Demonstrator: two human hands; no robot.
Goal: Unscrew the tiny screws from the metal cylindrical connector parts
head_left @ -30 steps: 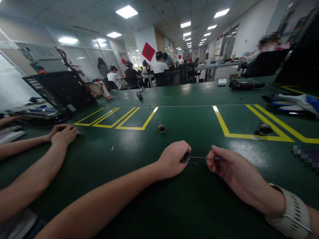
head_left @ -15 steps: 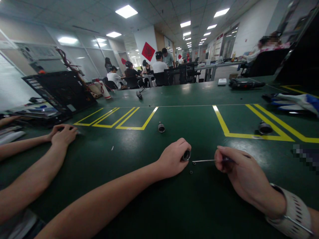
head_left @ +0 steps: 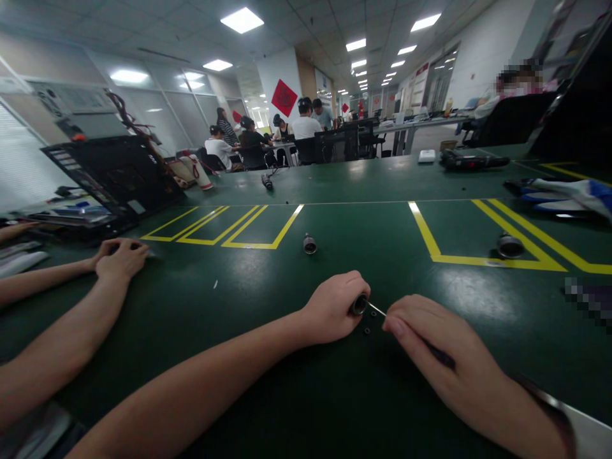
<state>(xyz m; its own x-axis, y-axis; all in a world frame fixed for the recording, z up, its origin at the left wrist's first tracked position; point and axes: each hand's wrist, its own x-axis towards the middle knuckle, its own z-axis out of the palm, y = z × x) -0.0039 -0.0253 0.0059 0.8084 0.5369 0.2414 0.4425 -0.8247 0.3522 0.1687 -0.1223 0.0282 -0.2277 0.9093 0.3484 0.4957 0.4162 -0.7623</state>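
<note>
My left hand [head_left: 335, 306] is wrapped round a hollow metal cylindrical part [head_left: 358, 305], whose open end faces right. In my right hand [head_left: 430, 344] I grip a thin screwdriver [head_left: 375, 308] by its dark handle. The tip of its shaft reaches the mouth of the cylinder; whether it touches the inside I cannot tell. Two small dark rings [head_left: 367, 331] lie on the green table just below the shaft. Farther back stands a similar metal part [head_left: 310, 244], and another dark metal cylinder [head_left: 509, 246] rests by yellow tape at the right.
A co-worker's hands [head_left: 122, 258] rest on the table at the left. Blue and white gloves [head_left: 564, 196] lie on the right, a black power tool [head_left: 473, 160] and a white box [head_left: 427, 157] at the back. Yellow tape [head_left: 253, 246] marks the tabletop [head_left: 229, 389].
My right hand has moved left and turned over, bringing the screwdriver's tip from beside the small rings to the cylinder's opening. My left hand has barely shifted, still holding the cylinder.
</note>
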